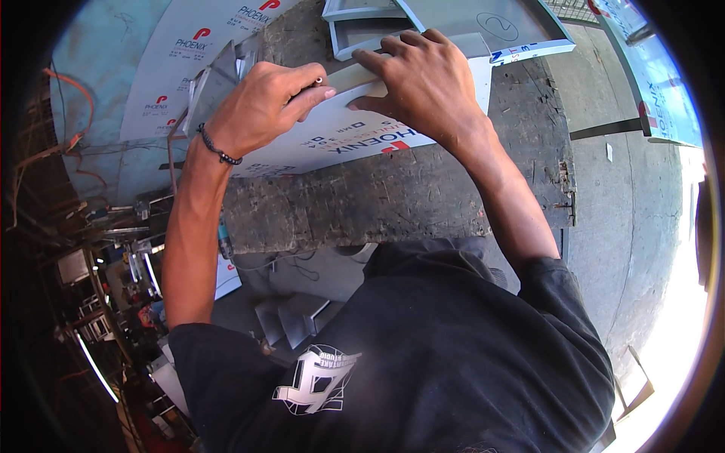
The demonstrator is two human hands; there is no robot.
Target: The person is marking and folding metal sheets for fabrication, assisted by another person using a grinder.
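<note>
On top of the dark, worn workbench, set back from its near edge, lies a sheet-metal panel with white printed film over most of its face and a greyer strip along its far side. The left hand is closed in a pinch over the panel, gripping a slim rod whose round end peeps out between thumb and forefinger; what kind of tool it is, I cannot tell. The right hand is spread wide on the panel, thumb apart, fingers reaching across the greyer strip. A dark bracelet circles the left wrist. At the bench's far side, beyond the right hand, sit a large shallow metal tray and a smaller metal frame. Off the bench's left end, a large film-covered sheet stretches away, with an orange cable farther out. By the bench's near left corner is a teal tool, and below its near edge lie bent metal pieces. To the bench's right spreads the grey concrete floor.
</note>
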